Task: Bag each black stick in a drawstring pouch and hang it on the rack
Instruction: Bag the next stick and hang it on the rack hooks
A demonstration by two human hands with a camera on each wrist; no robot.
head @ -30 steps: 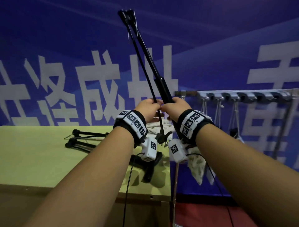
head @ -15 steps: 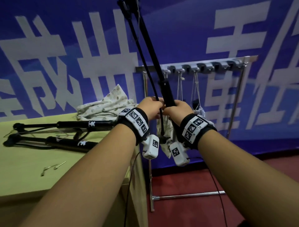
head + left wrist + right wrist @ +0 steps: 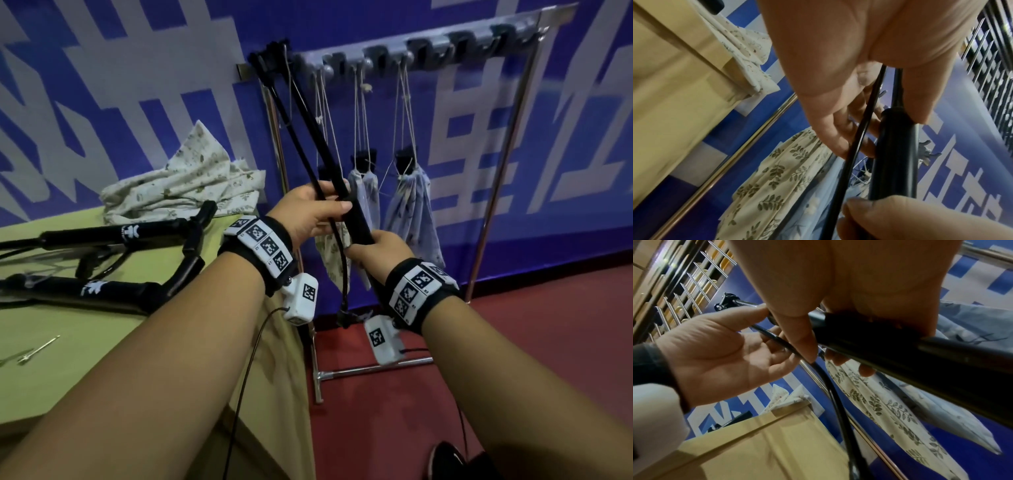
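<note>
1. Head view: the right hand curls its fingers round the thick lower part of the black stick, which tilts up toward 11 o'clock, its top end near the left end of the rack.
2. The left hand sits just above and to the 10 o'clock side of the right hand, thumb laid on the stick's thinner black rod, fingers partly bent round it.
3. A leaf-print pouch hangs below the hands, beside the stick.
4. 2 bluish pouches hang by cords from the rack's pegs at 1 o'clock from the hands, a black end showing at each neck.
5. At 9 o'clock, 2 more black sticks lie on the counter, with a heap of printed cloth behind them.
6. Left wrist view: the left hand is loosely bent, thumb and fingers touching the thin rod and the thick handle; the leaf-print pouch hangs at 7 o'clock.
7. Right wrist view: the right hand wraps the thick handle firmly; the left hand lies half open at 9 o'clock, fingertips on the thin rod.
</note>
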